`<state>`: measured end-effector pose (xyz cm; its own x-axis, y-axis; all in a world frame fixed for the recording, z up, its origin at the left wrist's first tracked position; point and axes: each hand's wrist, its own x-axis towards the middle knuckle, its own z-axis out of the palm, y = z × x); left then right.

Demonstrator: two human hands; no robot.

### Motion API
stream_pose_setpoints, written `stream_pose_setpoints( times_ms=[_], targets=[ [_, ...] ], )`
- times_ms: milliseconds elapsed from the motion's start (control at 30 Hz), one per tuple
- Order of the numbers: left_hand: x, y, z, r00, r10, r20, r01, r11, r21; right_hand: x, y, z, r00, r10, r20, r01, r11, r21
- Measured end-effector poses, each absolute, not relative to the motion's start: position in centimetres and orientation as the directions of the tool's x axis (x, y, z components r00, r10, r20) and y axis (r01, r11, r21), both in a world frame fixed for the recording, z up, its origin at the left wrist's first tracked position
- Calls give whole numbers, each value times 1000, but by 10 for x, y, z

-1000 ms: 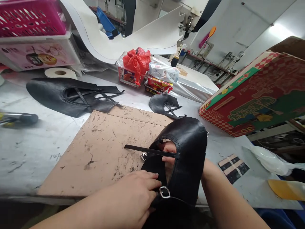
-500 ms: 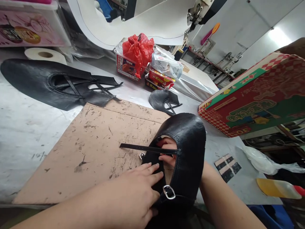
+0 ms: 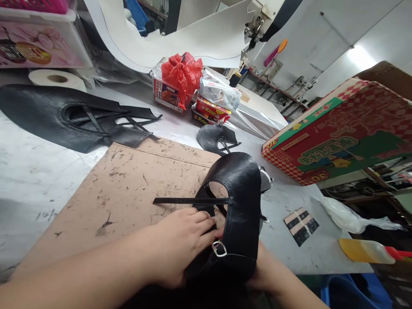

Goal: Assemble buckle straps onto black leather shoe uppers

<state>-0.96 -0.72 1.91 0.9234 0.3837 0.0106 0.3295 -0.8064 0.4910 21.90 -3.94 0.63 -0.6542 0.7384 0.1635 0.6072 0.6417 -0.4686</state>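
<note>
A black leather shoe upper point(image 3: 242, 180) stands curved over the front of the brown board. Its thin strap point(image 3: 180, 200) sticks out to the left across the opening, and a silver buckle point(image 3: 219, 248) shows low on its side. My left hand point(image 3: 189, 236) is closed over the upper's near left edge, fingers bent into the opening. From the right, my right hand point(image 3: 262, 274) reaches behind and under the upper, gripping its lower part; most of its fingers are hidden, with one fingertip showing at the opening. Another buckled piece point(image 3: 265, 182) peeks out behind the upper.
Stacked black uppers point(image 3: 41, 113) lie at left, a smaller upper set point(image 3: 212, 136) beyond the board point(image 3: 128, 184). Food packs point(image 3: 212, 109) and a red bag point(image 3: 182, 73) stand at the back. A carton point(image 3: 341, 141), a small board point(image 3: 301, 225) and a glue bottle point(image 3: 367, 251) are at right.
My right hand's fingers have drawn down out of the middle of the opening. The upper has turned slightly, and a buckled piece now shows behind it. The view has shifted a little.
</note>
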Motion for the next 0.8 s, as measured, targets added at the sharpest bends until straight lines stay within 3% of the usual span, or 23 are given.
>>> stream_pose_setpoints(
  times_ms=[133,267,467,567,700,800],
  targets=[
    [-11,0,8,935,352,51,284,-826,487,220,-55,12,-769,611,190,506,762,-403],
    [-14,7,0,933,360,6,296,-777,556,211,-57,6,-731,612,300,497,780,-381],
    [-14,9,4,932,359,-50,324,-765,557,200,-61,18,-650,633,420,478,771,-422],
    [-15,7,12,914,402,-51,356,-737,575,197,-59,26,-545,724,423,442,677,-588],
    [-18,-2,35,854,520,-25,369,-570,734,190,-51,27,-365,912,187,199,273,-941],
    [-15,-20,49,716,698,-2,333,-338,880,181,-47,26,-318,944,83,24,95,-995]
  ],
)
